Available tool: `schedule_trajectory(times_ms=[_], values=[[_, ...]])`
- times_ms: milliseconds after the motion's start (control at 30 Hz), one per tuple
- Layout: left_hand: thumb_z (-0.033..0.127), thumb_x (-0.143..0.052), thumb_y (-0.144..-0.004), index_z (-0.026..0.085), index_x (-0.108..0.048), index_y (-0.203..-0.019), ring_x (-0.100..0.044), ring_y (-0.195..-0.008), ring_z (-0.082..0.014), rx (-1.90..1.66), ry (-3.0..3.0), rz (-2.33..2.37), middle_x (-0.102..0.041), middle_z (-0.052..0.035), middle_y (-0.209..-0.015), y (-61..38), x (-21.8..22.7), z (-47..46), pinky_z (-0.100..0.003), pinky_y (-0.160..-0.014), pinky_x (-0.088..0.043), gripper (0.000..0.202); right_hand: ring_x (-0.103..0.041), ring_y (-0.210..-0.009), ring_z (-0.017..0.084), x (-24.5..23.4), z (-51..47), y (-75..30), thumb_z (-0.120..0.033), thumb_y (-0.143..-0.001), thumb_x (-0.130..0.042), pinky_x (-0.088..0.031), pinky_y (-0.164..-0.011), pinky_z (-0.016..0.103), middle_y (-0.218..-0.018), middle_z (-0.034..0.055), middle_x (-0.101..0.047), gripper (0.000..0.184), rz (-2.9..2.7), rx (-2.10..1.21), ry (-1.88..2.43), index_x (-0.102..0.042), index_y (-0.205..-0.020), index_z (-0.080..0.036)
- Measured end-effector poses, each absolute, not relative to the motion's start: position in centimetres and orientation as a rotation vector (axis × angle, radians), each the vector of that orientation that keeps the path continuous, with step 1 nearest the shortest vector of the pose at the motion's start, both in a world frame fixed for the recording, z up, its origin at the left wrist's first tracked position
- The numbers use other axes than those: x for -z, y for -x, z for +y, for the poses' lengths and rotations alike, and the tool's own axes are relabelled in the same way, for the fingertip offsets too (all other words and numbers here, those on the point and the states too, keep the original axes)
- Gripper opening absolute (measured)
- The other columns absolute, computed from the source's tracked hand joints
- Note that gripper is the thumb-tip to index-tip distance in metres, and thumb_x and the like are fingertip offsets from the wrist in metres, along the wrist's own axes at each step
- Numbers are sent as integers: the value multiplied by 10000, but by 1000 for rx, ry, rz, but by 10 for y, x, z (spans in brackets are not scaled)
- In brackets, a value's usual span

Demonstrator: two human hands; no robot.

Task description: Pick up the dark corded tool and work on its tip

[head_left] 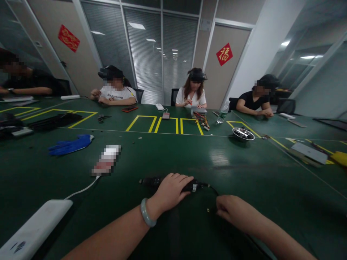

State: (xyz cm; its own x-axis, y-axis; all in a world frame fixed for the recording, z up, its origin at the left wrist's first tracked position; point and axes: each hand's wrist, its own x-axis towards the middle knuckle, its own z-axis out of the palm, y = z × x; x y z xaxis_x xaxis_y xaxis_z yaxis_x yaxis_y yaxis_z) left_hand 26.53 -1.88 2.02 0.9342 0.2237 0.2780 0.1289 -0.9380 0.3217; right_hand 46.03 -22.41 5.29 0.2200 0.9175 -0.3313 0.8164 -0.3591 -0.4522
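My left hand (172, 189), with a pale bangle on its wrist, lies over a black electric screwdriver (151, 181) on the green table (189, 159), fingers curled round its body. A black cable runs from the tool's right end toward my right hand (230, 208). That hand rests on the table with its fingers pinched together; whatever it holds is too small to make out. A tiny screw-like speck (208, 209) lies just left of it.
A white power bank (32, 229) with a white cable leads to a blurred phone (106, 160). A blue glove (71, 144) lies to the left, a metal bowl (243, 134) to the right. Several people sit at the far side, working.
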Motion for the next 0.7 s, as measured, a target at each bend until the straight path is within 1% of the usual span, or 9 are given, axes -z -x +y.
schedule_trajectory(times_ms=[100, 167, 267, 367, 433, 467, 567, 633, 700], values=[[359, -564, -904, 279, -438, -1349, -548, -1105, -219, -456, -2789, 263, -580, -38, -1267, -266, -23, -20, -397, -944, -414, 469, -585, -591, 127, -40, -210, -453, -350, -879, -535, -406, -505, 222, -772, -4, -638, 146, -1386, -1097, 2047, -583, -881, -212], [339, -571, -900, 274, -449, -1333, -544, -1109, -219, -453, -2787, 272, -580, -36, -1265, -267, -25, -21, -399, -955, -408, 454, -554, -525, 103, -27, -195, -446, -425, -898, -508, -404, -460, 202, -752, -13, -627, 228, -1181, -1170, 1856, -520, -923, -199], [311, -567, -897, 264, -456, -1318, -530, -1138, -222, -430, -2800, 284, -571, -37, -1277, -270, -27, -22, -400, -973, -399, 438, -533, -479, 87, -7, -175, -434, -480, -878, -524, -393, -418, 180, -723, -32, -612, 293, -1022, -1121, 1705, -459, -922, -198], [285, -568, -882, 252, -431, -1336, -494, -1194, -236, -425, -2835, 273, -528, -53, -1335, -275, -29, -25, -409, -988, -385, 475, -534, -475, 91, 6, -164, -427, -461, -850, -552, -360, -378, 174, -743, -30, -614, 279, -974, -1008, 1731, -482, -906, -197], [284, -583, -864, 249, -411, -1345, -473, -1213, -240, -438, -2853, 247, -498, -57, -1365, -283, -28, -31, -411, -994, -377, 511, -536, -502, 95, 9, -165, -429, -425, -858, -543, -385, -418, 192, -750, -26, -618, 234, -991, -869, 1771, -527, -887, -193], [286, -590, -857, 247, -418, -1333, -474, -1206, -239, -444, -2861, 238, -500, -57, -1358, -288, -28, -34, -407, -992, -376, 507, -547, -535, 102, 8, -168, -433, -409, -864, -539, -413, -467, 206, -753, -23, -624, 217, -1009, -782, 1791, -553, -877, -192], [286, -599, -850, 224, -502, -1189, -514, -1117, -231, -418, -2904, 262, -571, -55, -1217, -307, -26, -46, -381, -943, -401, 358, -611, -704, 140, 6, -176, -448, -377, -865, -549, -456, -655, 247, -798, -10, -659, 188, -1048, -556, 1873, -615, -868, -201], [276, -588, -858, 206, -531, -1072, -538, -1032, -225, -384, -2942, 299, -599, -52, -1092, -319, -24, -51, -366, -885, -423, 232, -632, -768, 162, 6, -181, -458, -357, -850, -562, -448, -687, 256, -823, -5, -677, 166, -1036, -508, 1942, -632, -878, -210], [257, -562, -875, 197, -529, -1011, -545, -973, -220, -369, -2961, 316, -599, -51, -1026, -327, -22, -53, -355, -828, -437, 153, -639, -761, 167, 6, -184, -464, -336, -836, -569, -438, -666, 255, -819, -9, -685, 145, -1016, -504, 2001, -637, -888, -219]])
